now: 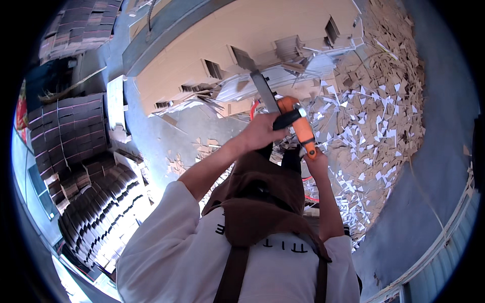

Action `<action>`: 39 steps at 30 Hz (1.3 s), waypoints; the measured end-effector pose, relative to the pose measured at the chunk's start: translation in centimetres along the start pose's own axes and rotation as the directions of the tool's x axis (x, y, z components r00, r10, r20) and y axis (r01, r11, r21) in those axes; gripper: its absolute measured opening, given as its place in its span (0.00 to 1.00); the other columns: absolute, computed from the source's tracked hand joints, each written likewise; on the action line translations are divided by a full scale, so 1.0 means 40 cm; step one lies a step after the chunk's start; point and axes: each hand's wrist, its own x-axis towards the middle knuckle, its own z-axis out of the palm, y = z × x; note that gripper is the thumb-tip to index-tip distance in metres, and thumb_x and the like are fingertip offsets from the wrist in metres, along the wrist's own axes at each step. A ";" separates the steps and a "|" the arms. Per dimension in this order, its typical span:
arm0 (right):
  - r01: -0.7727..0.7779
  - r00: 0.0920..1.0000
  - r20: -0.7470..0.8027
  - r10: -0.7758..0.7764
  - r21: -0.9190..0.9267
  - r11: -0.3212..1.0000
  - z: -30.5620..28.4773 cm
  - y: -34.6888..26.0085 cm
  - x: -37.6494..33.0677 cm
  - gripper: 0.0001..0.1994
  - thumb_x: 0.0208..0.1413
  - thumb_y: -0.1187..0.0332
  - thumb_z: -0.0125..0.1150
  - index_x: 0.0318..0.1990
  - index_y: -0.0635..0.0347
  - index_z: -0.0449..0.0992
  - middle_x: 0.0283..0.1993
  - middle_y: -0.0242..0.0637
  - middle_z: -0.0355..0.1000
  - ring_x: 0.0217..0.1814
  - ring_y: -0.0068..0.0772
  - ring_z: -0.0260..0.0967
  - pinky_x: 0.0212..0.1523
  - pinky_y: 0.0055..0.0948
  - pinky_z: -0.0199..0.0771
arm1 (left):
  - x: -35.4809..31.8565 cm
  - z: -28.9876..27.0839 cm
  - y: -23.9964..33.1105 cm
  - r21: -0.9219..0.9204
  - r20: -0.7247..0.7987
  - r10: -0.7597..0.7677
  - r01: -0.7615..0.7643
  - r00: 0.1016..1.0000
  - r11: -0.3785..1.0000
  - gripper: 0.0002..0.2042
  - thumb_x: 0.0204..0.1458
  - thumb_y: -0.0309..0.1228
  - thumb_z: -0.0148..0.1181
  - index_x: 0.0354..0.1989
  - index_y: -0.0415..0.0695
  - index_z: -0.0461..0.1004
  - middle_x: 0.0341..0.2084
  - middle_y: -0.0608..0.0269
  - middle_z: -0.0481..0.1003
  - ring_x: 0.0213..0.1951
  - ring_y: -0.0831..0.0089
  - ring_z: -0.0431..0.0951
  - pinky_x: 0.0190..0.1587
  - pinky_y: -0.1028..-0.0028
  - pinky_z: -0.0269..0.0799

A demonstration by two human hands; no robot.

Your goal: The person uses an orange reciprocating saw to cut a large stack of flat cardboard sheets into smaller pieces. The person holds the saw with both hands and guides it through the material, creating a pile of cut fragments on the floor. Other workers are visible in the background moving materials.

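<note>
A chainsaw-like power tool (303,130) with an orange body is held out in front of me, its long flat bar (265,92) pointing away and slightly left. My left hand (261,132) is closed round its black side handle. At the tool's rear end, my right hand (316,161) grips the orange part, with some fingers hidden. The bar's tip is at the near side of a large cardboard stack (197,48), which has several rectangular cut-outs along it. Loose, ragged strips and white sheet edges stick out below the cut-outs. Whether the bar touches them I cannot tell.
Cardboard and white paper scraps (374,121) cover the floor to the right. Dark bundled cardboard stacks (68,126) stand at the left, with a leaning stack (103,212) nearer me. A red hose (309,198) shows near my legs. A corrugated wall (462,242) runs along the lower right.
</note>
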 end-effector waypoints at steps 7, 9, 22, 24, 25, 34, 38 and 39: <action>0.064 0.997 0.039 -0.067 0.082 0.995 -0.002 -0.080 -0.050 0.11 0.43 0.67 0.64 0.30 0.65 0.72 0.23 0.50 0.72 0.28 0.54 0.72 0.28 0.40 0.71 | -0.126 -0.028 0.019 -0.011 -0.078 -0.024 0.024 0.997 1.000 0.16 0.49 0.34 0.62 0.40 0.35 0.71 0.19 0.61 0.70 0.23 0.76 0.69 0.29 0.74 0.66; 0.066 0.996 0.059 -0.071 0.081 0.995 0.001 -0.117 -0.037 0.12 0.42 0.67 0.64 0.33 0.63 0.73 0.25 0.49 0.73 0.29 0.53 0.73 0.29 0.42 0.71 | -0.141 -0.050 0.015 -0.030 -0.093 -0.065 0.063 0.994 0.998 0.16 0.49 0.34 0.63 0.39 0.35 0.71 0.18 0.61 0.70 0.23 0.76 0.69 0.29 0.74 0.66; 0.027 0.995 0.095 -0.023 -0.032 0.999 0.031 -0.105 -0.028 0.17 0.41 0.63 0.65 0.39 0.59 0.74 0.27 0.47 0.75 0.30 0.52 0.73 0.32 0.43 0.72 | -0.132 -0.081 -0.036 -0.074 -0.063 -0.076 0.071 0.995 0.995 0.16 0.48 0.35 0.64 0.39 0.35 0.72 0.18 0.64 0.70 0.22 0.80 0.69 0.27 0.76 0.65; 0.012 0.996 0.090 -0.009 -0.029 1.000 0.032 -0.118 -0.016 0.17 0.41 0.62 0.65 0.40 0.58 0.75 0.27 0.47 0.75 0.31 0.52 0.73 0.33 0.44 0.72 | -0.128 -0.085 -0.046 -0.054 -0.066 -0.063 0.059 0.996 0.997 0.16 0.48 0.34 0.63 0.40 0.35 0.72 0.19 0.64 0.70 0.21 0.80 0.69 0.27 0.77 0.65; 0.013 0.995 0.096 -0.010 -0.029 1.000 0.034 -0.112 -0.010 0.18 0.41 0.62 0.65 0.40 0.58 0.75 0.27 0.47 0.75 0.31 0.53 0.73 0.33 0.44 0.72 | -0.118 -0.081 -0.060 -0.064 -0.062 -0.066 0.062 0.996 0.996 0.16 0.49 0.34 0.63 0.40 0.35 0.72 0.19 0.64 0.70 0.21 0.80 0.69 0.27 0.77 0.66; 0.053 0.994 0.103 -0.045 -0.075 0.996 -0.009 -0.104 0.009 0.18 0.41 0.64 0.64 0.41 0.61 0.74 0.27 0.49 0.74 0.32 0.54 0.73 0.33 0.44 0.73 | -0.117 -0.074 -0.024 -0.152 -0.105 -0.065 0.049 0.992 0.987 0.15 0.48 0.34 0.62 0.35 0.34 0.71 0.19 0.56 0.72 0.24 0.72 0.73 0.31 0.71 0.69; 0.093 0.993 0.082 -0.086 -0.082 0.992 -0.032 -0.112 0.065 0.16 0.40 0.65 0.64 0.38 0.61 0.74 0.26 0.49 0.74 0.31 0.53 0.73 0.32 0.44 0.73 | -0.093 -0.069 -0.035 -0.194 -0.094 -0.095 0.075 0.991 0.978 0.15 0.49 0.32 0.62 0.42 0.37 0.73 0.18 0.65 0.71 0.22 0.81 0.69 0.28 0.78 0.66; 0.098 0.992 0.083 -0.090 -0.092 0.991 -0.036 -0.107 0.070 0.16 0.40 0.65 0.65 0.38 0.61 0.74 0.26 0.49 0.74 0.30 0.53 0.73 0.32 0.44 0.72 | -0.089 -0.062 -0.042 -0.213 -0.084 -0.105 0.086 0.991 0.973 0.15 0.49 0.31 0.61 0.45 0.38 0.74 0.18 0.70 0.70 0.21 0.86 0.67 0.26 0.80 0.65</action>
